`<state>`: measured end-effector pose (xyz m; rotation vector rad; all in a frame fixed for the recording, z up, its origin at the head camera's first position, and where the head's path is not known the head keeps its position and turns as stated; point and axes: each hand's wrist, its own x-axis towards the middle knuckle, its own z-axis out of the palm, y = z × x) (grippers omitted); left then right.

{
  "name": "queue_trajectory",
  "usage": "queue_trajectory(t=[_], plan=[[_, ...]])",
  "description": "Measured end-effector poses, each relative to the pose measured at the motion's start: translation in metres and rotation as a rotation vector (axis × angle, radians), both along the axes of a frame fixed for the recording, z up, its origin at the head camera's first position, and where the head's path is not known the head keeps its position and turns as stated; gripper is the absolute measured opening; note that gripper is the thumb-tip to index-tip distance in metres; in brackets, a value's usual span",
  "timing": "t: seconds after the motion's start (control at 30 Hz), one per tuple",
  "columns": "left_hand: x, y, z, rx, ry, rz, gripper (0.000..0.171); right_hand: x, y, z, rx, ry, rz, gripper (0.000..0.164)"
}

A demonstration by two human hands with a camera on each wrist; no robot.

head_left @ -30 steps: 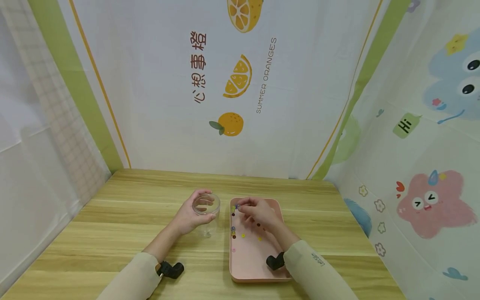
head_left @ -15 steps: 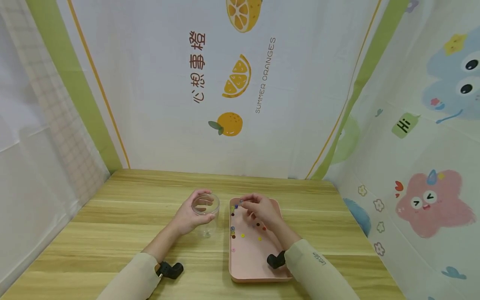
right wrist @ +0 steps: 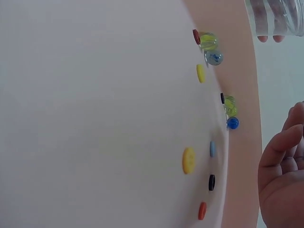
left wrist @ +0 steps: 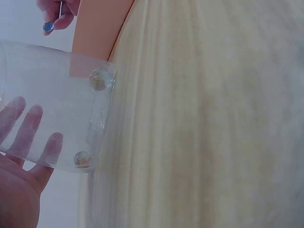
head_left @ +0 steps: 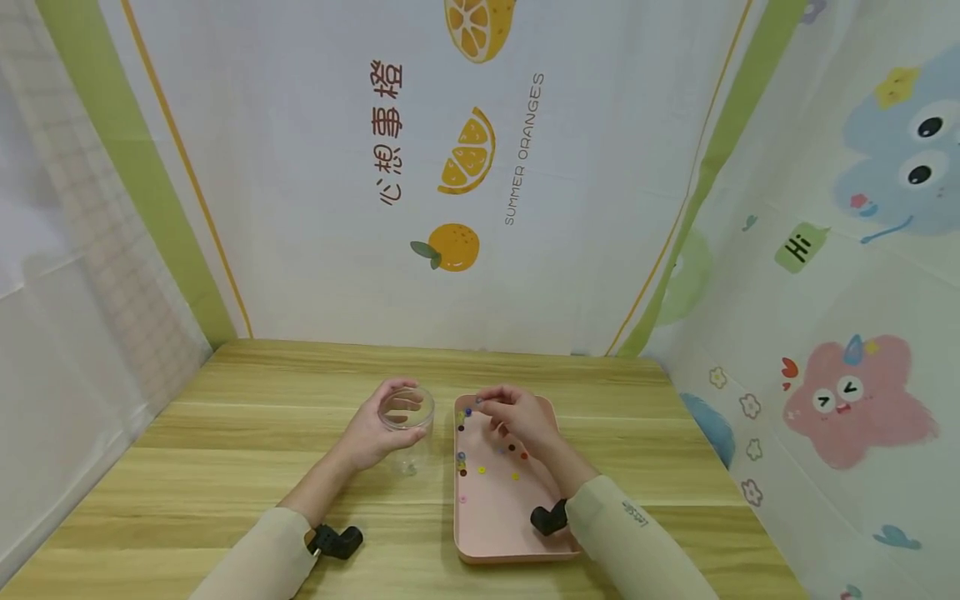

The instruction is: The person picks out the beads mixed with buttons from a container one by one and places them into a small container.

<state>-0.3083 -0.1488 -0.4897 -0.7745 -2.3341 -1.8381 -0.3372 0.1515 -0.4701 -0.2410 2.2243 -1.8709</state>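
Low, left of centre in the head view, the left hand grips the clear jar, two marbles at its bottom. Rightward, above the upper-left corner of the pink tray, the right hand pinches a blue marble, distinctly visible since a second ago: apparently picked out, not yet jarred.

The bench has yellowish wood grain. Behind it hangs a white cloth printed with oranges and lettering, edged by green bands. The right cloth shows a pink star and blue cloud; the left cloth is pale, partly checked.
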Motion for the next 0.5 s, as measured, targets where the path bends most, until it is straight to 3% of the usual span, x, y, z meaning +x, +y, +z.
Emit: queue_trajectory(t=[0.5], plan=[[0.002,0.0,0.002,0.006,-0.009,-0.006,0.072,-0.003,-0.001,0.014,0.001,0.043,0.009,0.033]])
